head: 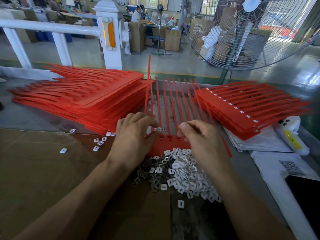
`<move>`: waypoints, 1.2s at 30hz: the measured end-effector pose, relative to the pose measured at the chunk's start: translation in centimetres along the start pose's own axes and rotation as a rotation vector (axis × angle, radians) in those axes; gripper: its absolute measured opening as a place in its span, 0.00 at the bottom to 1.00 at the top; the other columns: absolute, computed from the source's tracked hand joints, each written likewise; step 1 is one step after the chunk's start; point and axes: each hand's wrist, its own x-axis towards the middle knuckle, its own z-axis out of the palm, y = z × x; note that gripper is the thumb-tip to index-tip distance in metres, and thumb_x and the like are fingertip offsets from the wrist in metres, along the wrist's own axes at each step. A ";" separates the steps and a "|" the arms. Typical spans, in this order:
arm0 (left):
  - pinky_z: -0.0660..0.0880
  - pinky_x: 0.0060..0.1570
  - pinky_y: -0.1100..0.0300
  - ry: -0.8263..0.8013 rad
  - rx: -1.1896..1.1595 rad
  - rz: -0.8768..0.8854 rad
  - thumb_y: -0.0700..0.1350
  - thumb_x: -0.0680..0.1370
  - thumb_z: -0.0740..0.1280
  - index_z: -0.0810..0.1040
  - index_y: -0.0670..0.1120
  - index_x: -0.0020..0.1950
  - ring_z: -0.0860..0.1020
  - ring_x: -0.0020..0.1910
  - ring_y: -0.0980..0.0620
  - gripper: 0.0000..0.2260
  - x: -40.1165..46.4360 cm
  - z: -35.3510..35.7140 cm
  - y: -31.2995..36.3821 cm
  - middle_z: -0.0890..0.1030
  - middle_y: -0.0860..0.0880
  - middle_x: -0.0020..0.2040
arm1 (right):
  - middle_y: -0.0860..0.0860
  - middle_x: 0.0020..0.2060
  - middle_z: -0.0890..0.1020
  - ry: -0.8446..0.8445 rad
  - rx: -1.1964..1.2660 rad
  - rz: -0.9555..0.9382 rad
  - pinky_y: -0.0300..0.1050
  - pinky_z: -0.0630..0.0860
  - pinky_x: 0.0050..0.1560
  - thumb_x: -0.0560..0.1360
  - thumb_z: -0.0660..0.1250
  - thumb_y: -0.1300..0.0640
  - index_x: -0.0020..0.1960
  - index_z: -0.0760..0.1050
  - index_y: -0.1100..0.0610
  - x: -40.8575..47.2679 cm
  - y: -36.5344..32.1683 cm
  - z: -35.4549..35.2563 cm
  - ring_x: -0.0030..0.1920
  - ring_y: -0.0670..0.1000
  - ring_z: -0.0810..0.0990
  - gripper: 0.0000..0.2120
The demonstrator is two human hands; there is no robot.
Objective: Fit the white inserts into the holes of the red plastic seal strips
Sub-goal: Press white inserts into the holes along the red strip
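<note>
Red seal strip (170, 142) lies flat on desk (52, 170) w/ holes toward the person, prob. so left hand (134, 135) can pinch a white insert (158, 129) over it while right hand (200, 138), fingers curled, steadies the strip; insert pile (187, 172) sits just below.

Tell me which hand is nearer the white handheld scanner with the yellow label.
Right. The right hand is nearer the scanner, which lies off to its right; the left hand is farther left.

Hands hide the red strip's (168, 142) base; phone (306, 191) cut off
</note>
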 end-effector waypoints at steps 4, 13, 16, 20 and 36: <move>0.55 0.58 0.59 -0.044 0.046 -0.109 0.57 0.77 0.69 0.81 0.58 0.51 0.69 0.59 0.56 0.06 0.2 0.3 -1.0 0.77 0.60 0.55 | 0.35 0.43 0.84 -0.005 -0.030 -0.004 0.29 0.73 0.39 0.82 0.66 0.48 0.49 0.82 0.45 0.2 0.3 -0.3 0.44 0.33 0.81 0.06; 0.56 0.65 0.56 -0.118 0.104 -0.087 0.56 0.78 0.70 0.82 0.59 0.53 0.68 0.64 0.54 0.06 0.4 1.6 0.0 0.77 0.59 0.59 | 0.37 0.41 0.84 -0.018 -0.064 -0.024 0.29 0.73 0.39 0.82 0.67 0.49 0.48 0.82 0.45 0.3 0.5 -0.1 0.44 0.35 0.82 0.06; 0.58 0.66 0.54 -0.128 0.115 -0.097 0.57 0.78 0.70 0.83 0.57 0.53 0.68 0.64 0.54 0.07 0.5 1.8 0.1 0.78 0.59 0.58 | 0.37 0.42 0.85 -0.016 -0.059 -0.019 0.34 0.73 0.43 0.82 0.67 0.49 0.48 0.82 0.46 0.3 0.5 -0.1 0.44 0.36 0.82 0.06; 0.55 0.63 0.57 -0.123 0.118 -0.115 0.57 0.78 0.70 0.83 0.57 0.54 0.68 0.64 0.54 0.08 0.4 1.8 -0.2 0.78 0.60 0.59 | 0.38 0.42 0.85 -0.010 -0.058 -0.009 0.35 0.73 0.44 0.81 0.68 0.49 0.48 0.82 0.45 0.4 0.5 0.0 0.45 0.36 0.82 0.06; 0.54 0.66 0.55 -0.249 0.234 0.003 0.53 0.83 0.61 0.78 0.62 0.66 0.67 0.67 0.55 0.14 -0.3 0.3 0.4 0.76 0.61 0.64 | 0.40 0.40 0.84 -0.060 -0.192 -0.059 0.26 0.72 0.38 0.82 0.69 0.51 0.50 0.83 0.46 0.3 0.6 -0.5 0.43 0.34 0.81 0.05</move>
